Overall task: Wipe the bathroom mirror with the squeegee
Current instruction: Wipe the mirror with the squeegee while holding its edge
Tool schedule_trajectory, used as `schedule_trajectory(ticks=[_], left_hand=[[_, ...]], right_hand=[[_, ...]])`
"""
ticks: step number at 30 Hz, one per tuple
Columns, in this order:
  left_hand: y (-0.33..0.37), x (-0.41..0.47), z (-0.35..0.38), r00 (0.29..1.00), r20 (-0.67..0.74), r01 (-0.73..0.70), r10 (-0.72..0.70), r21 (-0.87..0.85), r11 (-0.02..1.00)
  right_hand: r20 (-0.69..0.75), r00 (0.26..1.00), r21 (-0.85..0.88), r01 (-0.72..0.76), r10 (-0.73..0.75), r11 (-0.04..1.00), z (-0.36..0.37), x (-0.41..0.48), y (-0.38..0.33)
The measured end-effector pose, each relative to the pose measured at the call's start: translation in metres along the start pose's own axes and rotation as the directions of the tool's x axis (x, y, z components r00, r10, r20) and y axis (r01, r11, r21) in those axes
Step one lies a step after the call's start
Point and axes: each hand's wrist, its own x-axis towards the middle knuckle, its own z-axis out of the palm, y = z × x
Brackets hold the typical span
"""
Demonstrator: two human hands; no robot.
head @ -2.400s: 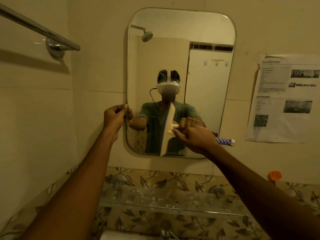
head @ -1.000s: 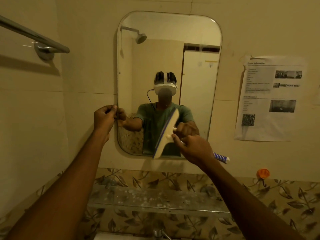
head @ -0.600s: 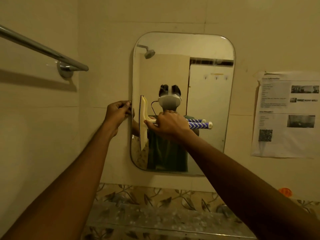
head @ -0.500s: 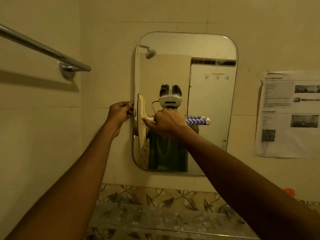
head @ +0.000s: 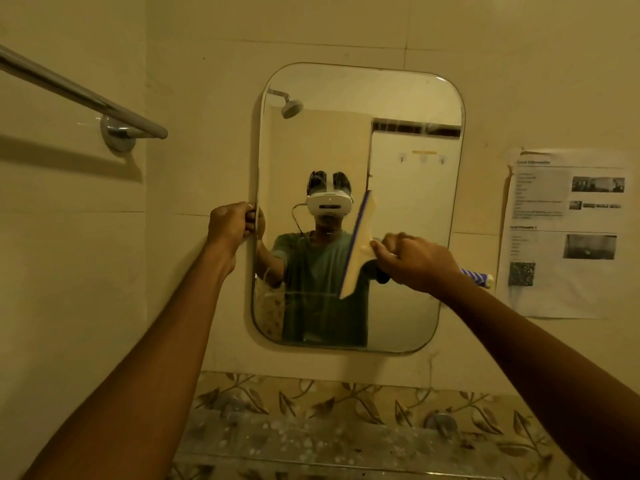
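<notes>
A rounded rectangular mirror [head: 408, 98] hangs on the tiled wall ahead. My left hand [head: 230, 225] grips the mirror's left edge at mid height. My right hand [head: 414, 261] is closed around the handle of a squeegee [head: 358, 247], whose cream blade stands nearly upright, slightly tilted, against the glass right of centre. The blue-and-white striped end of the handle [head: 478, 277] sticks out past my wrist. A faint horizontal streak runs across the glass at the blade's lower tip.
A chrome towel bar [head: 86, 95] projects from the left wall at upper left. A printed paper notice [head: 568, 233] is stuck on the wall right of the mirror. Below runs a spotted glass shelf [head: 329, 441] in front of leaf-patterned tiles.
The squeegee blade has swept from the mirror's left edge rightward to right of centre, my right hand moving with it. My left hand has stayed on the left edge.
</notes>
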Motion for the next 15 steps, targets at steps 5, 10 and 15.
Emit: schedule_trajectory(ticks=[5, 10, 15], left_hand=[[-0.003, -0.003, 0.003, 0.999, -0.016, -0.038, 0.039, 0.032, 0.999], [-0.006, -0.003, -0.001, 1.000, 0.007, -0.017, 0.017, 0.041, 0.999], [-0.004, -0.001, -0.006, 0.998, 0.052, 0.035, -0.036, 0.034, 0.999]], right_hand=[[-0.017, 0.999, 0.014, -0.035, 0.035, 0.999, -0.002, -0.018, 0.024], [-0.073, 0.996, -0.057, 0.047, -0.051, 0.997, 0.008, -0.013, -0.040], [0.035, 0.972, -0.144, 0.235, -0.232, 0.961, 0.036, 0.009, -0.118]])
